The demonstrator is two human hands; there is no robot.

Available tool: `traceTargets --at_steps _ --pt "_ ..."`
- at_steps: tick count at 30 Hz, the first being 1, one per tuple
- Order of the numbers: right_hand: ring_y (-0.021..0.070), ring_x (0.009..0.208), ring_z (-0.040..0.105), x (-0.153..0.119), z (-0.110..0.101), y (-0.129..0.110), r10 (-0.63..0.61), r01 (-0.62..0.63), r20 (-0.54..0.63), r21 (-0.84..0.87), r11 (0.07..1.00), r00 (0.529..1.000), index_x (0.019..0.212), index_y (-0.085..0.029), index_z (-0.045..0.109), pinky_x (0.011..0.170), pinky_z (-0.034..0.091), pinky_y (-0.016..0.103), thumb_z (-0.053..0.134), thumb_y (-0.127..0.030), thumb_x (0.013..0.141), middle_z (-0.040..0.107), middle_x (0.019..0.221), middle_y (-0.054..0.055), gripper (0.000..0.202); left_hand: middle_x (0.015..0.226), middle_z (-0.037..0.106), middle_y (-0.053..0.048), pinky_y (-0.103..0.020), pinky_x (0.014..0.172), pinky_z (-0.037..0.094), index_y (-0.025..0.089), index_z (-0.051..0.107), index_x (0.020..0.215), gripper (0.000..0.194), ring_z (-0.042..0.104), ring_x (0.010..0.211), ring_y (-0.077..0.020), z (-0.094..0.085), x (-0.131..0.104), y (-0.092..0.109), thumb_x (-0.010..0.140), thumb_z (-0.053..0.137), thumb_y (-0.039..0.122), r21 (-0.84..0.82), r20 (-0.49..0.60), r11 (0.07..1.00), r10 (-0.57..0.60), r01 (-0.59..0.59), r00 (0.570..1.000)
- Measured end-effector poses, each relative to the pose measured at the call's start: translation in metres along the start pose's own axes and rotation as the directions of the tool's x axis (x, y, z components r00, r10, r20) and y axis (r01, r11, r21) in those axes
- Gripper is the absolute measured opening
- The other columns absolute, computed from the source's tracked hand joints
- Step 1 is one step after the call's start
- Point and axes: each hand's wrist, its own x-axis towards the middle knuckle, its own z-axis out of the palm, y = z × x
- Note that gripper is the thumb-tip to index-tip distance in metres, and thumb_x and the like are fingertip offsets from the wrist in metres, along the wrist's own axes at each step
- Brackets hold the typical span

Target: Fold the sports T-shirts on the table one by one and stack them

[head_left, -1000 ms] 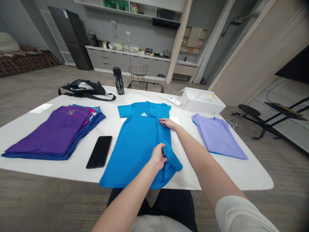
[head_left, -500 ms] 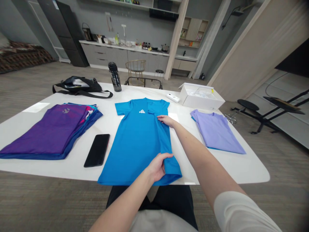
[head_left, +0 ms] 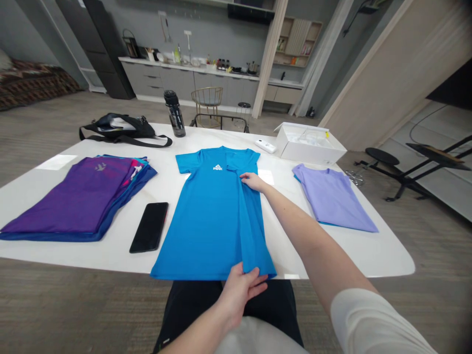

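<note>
A blue short-sleeved T-shirt [head_left: 206, 221] lies front up on the table, collar away from me, with a white logo on its chest. Its right side is turned inward in a long lengthwise fold. At the upper end of that fold, below the chest, my right hand [head_left: 252, 182] pinches the fabric. My left hand [head_left: 239, 290] is at the hem by the table's front edge, thumb and forefinger closed on the cloth and the other fingers loosely stretched. The fingertips under the cloth are hidden.
Folded purple and blue clothes [head_left: 73, 196] and a black phone [head_left: 149, 227] lie left. A folded lilac shirt [head_left: 332, 196] is right. Behind are a black bag [head_left: 125, 128], a bottle [head_left: 174, 114], a white remote [head_left: 265, 146] and a white box [head_left: 309, 145].
My left hand has moved from the shirt's lower right side down to the hem. The lengthwise fold now runs straighter to the bottom. My right hand has stayed at the fold's upper end.
</note>
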Motion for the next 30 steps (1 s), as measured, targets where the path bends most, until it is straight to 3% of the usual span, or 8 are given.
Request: traceTargets --at_steps 5,9,13,15,18,22,25,30 --pt "0.0185 0.086 0.064 -0.001 0.003 0.0 -0.053 0.046 -0.063 -0.096 0.994 0.997 0.103 -0.019 0.076 0.092 0.048 0.03 0.063 -0.012 0.086 0.073 0.093 0.004 0.023 0.112 0.072 -0.019 -0.044 0.088 0.06 0.015 0.052 0.116 0.032 0.074 0.103 -0.03 -0.003 -0.006 0.002 0.092 0.069 0.027 -0.022 -0.14 0.999 -0.039 0.036 0.989" --pt "0.0213 0.101 0.061 -0.006 0.001 0.003 -0.123 0.096 -0.164 -0.162 0.982 0.979 0.112 -0.019 0.072 0.1 0.044 0.032 0.056 -0.014 0.091 0.07 0.111 0.008 0.026 0.102 0.075 -0.016 -0.036 0.072 0.061 0.018 0.043 0.121 0.035 0.076 0.086 -0.0255 -0.006 -0.012 0.002 0.096 0.062 0.034 0.048 -0.207 0.998 -0.037 0.048 0.978" --pt "0.0214 0.101 0.061 -0.011 -0.002 0.009 -0.182 0.115 -0.241 -0.27 0.956 0.953 0.115 -0.019 0.069 0.099 0.044 0.033 0.05 -0.018 0.095 0.067 0.115 0.01 0.028 0.085 0.074 -0.008 -0.019 0.047 0.044 0.021 0.045 0.112 0.038 0.065 0.054 -0.0127 -0.011 -0.016 0.0 0.091 0.066 0.044 0.119 -0.167 0.99 -0.059 0.079 0.984" --pt "0.0207 0.097 0.061 -0.012 -0.003 0.013 -0.197 0.12 -0.227 -0.312 0.942 0.954 0.114 -0.019 0.069 0.095 0.046 0.032 0.051 -0.018 0.095 0.067 0.112 0.009 0.026 0.08 0.072 -0.003 -0.015 0.042 0.033 0.021 0.048 0.101 0.039 0.056 0.047 -0.0065 -0.011 -0.017 -0.004 0.083 0.075 0.041 0.144 -0.106 0.986 -0.063 0.078 0.992" --pt "0.0203 0.096 0.061 -0.012 -0.001 0.017 -0.202 0.129 -0.202 -0.326 0.936 0.958 0.115 -0.018 0.068 0.094 0.046 0.031 0.052 -0.019 0.094 0.066 0.111 0.009 0.026 0.072 0.068 0.001 -0.015 0.039 0.025 0.021 0.048 0.091 0.043 0.05 0.044 -0.0045 -0.005 -0.016 -0.014 0.074 0.081 0.043 0.185 -0.068 0.982 -0.008 0.021 0.998" --pt "0.0204 0.095 0.061 -0.012 0.004 0.02 -0.204 0.138 -0.16 -0.35 0.927 0.966 0.117 -0.017 0.068 0.093 0.047 0.031 0.056 -0.022 0.094 0.064 0.115 0.011 0.026 0.055 0.056 0.006 -0.018 0.035 0.018 0.022 0.047 0.082 0.05 0.042 0.036 -0.0063 0.01 -0.007 -0.027 0.07 0.08 0.058 0.236 -0.151 0.969 0.115 -0.077 0.982" --pt "0.0207 0.095 0.062 -0.011 0.007 0.021 -0.197 0.135 -0.134 -0.373 0.918 0.971 0.118 -0.016 0.068 0.093 0.047 0.032 0.059 -0.024 0.094 0.063 0.116 0.012 0.027 0.052 0.05 0.006 -0.018 0.036 0.018 0.021 0.045 0.072 0.056 0.039 0.036 -0.0048 0.02 0.001 -0.027 0.067 0.079 0.065 0.172 -0.23 0.983 0.1 -0.061 0.968" --pt "0.0219 0.1 0.062 -0.01 0.009 0.021 -0.194 0.13 -0.117 -0.412 0.902 0.974 0.116 -0.016 0.069 0.096 0.047 0.033 0.061 -0.024 0.093 0.065 0.112 0.012 0.026 0.054 0.045 0.007 -0.017 0.037 0.02 0.019 0.051 0.074 0.059 0.038 0.041 -0.0052 0.027 0.007 -0.032 0.064 0.078 0.07 0.117 -0.244 0.991 0.085 -0.057 0.966"
